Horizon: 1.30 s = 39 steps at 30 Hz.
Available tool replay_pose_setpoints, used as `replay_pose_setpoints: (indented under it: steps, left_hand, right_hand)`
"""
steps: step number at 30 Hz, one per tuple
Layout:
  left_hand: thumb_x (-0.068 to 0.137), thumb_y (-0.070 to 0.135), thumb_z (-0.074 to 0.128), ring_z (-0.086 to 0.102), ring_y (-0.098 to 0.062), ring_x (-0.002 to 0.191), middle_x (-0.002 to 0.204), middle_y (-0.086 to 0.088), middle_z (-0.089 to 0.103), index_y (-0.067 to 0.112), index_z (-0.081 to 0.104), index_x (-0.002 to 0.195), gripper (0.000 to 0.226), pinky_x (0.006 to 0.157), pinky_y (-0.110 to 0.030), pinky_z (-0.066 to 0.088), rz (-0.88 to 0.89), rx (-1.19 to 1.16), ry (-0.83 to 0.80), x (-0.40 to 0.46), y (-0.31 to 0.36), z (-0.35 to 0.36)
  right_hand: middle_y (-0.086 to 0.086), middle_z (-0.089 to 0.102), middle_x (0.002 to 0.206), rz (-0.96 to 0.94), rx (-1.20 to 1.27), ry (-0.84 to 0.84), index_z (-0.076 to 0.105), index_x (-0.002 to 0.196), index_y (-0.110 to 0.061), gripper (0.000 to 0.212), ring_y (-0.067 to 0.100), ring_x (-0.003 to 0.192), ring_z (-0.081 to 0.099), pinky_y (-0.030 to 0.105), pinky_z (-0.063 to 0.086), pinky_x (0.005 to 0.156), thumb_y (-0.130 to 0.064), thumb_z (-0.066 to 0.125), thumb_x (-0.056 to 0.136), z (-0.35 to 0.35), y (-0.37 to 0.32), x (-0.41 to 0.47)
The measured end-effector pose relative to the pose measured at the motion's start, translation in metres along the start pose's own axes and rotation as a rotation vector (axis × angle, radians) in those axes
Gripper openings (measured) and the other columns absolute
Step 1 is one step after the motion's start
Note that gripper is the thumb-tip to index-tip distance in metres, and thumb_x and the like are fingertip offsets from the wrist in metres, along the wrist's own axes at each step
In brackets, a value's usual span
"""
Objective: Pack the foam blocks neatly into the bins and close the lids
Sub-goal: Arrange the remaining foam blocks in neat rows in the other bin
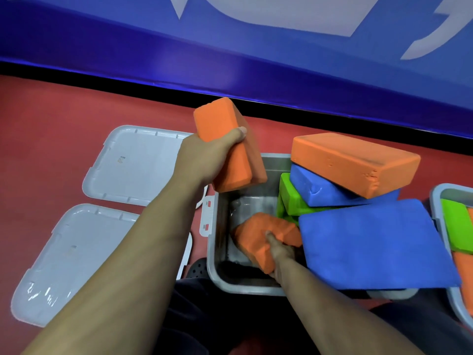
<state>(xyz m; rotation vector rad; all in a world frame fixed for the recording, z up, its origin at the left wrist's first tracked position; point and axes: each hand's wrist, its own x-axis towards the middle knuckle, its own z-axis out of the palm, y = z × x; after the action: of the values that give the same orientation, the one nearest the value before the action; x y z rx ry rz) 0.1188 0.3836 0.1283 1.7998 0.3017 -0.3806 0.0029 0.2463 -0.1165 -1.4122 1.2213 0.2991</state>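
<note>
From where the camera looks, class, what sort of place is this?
Probably a gym or play hall: a red floor, a blue padded wall mat, and foam blocks for packing.

No text reading clearly anywhere, small sticker [121, 159] sitting on the far grey lid [133, 165] too blurred to make out, large white graphic [279, 11] showing on the blue wall pad [230, 55], cut off, no letters discernible

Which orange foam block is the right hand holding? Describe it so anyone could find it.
Start at the grey bin in the middle. Down inside it, an orange block sits in the right hand. The other orange blocks are above the rim.
</note>
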Motion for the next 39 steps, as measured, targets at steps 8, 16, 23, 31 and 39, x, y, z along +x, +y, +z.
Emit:
replay_pose_setpoints:
  steps: [8, 16, 23, 31, 39]
  left_hand:
    - [0.075, 0.054, 0.083, 0.075, -0.018, 0.088, 0.099, 0.003, 0.076, 0.023, 0.070, 0.103, 0.044, 0.082, -0.043, 0.063, 0.020, -0.057, 0.027, -0.003, 0.006, -0.013]
    - [0.076, 0.056, 0.081, 0.073, -0.018, 0.090, 0.101, 0.003, 0.074, 0.026, 0.066, 0.098, 0.040, 0.085, -0.045, 0.062, -0.006, -0.037, 0.036, 0.002, -0.001, -0.026]
    - [0.077, 0.053, 0.081, 0.073, -0.015, 0.086, 0.097, 0.005, 0.075, 0.025, 0.068, 0.097, 0.036, 0.085, -0.044, 0.062, -0.008, -0.062, 0.031, 0.002, -0.001, -0.026]
    - [0.078, 0.053, 0.081, 0.074, -0.017, 0.087, 0.097, 0.004, 0.075, 0.025, 0.068, 0.095, 0.035, 0.087, -0.047, 0.062, -0.028, -0.043, 0.027, 0.005, -0.005, -0.029]
    - [0.076, 0.055, 0.081, 0.073, -0.020, 0.088, 0.098, 0.002, 0.074, 0.024, 0.067, 0.094, 0.039, 0.089, -0.048, 0.061, -0.033, 0.033, 0.004, 0.003, -0.002, -0.030]
  right_hand:
    - [0.026, 0.054, 0.131, -0.024, -0.178, 0.233, 0.025, 0.146, -0.007, 0.103, 0.043, 0.116, 0.058, 0.043, 0.045, 0.095, -0.050, 0.084, 0.074, 0.003, -0.022, -0.027]
    - [0.019, 0.052, 0.136, -0.173, -0.466, 0.189, 0.027, 0.137, -0.020, 0.097, 0.041, 0.124, 0.052, 0.046, 0.043, 0.099, -0.070, 0.074, 0.069, 0.035, -0.024, -0.022]
    - [0.018, 0.049, 0.139, -0.294, -0.460, 0.169, 0.030, 0.146, -0.033, 0.088, 0.040, 0.131, 0.043, 0.046, 0.032, 0.108, -0.065, 0.071, 0.076, 0.038, -0.051, 0.008]
    - [0.002, 0.067, 0.112, -0.301, -0.247, 0.019, 0.050, 0.133, -0.019, 0.057, 0.024, 0.090, 0.062, 0.028, 0.046, 0.069, -0.033, 0.077, 0.085, 0.051, -0.055, 0.021]
    - [0.010, 0.070, 0.120, -0.276, -0.196, 0.076, 0.058, 0.128, -0.012, 0.053, 0.032, 0.112, 0.066, 0.042, 0.051, 0.098, -0.043, 0.071, 0.088, 0.029, -0.058, 0.020]
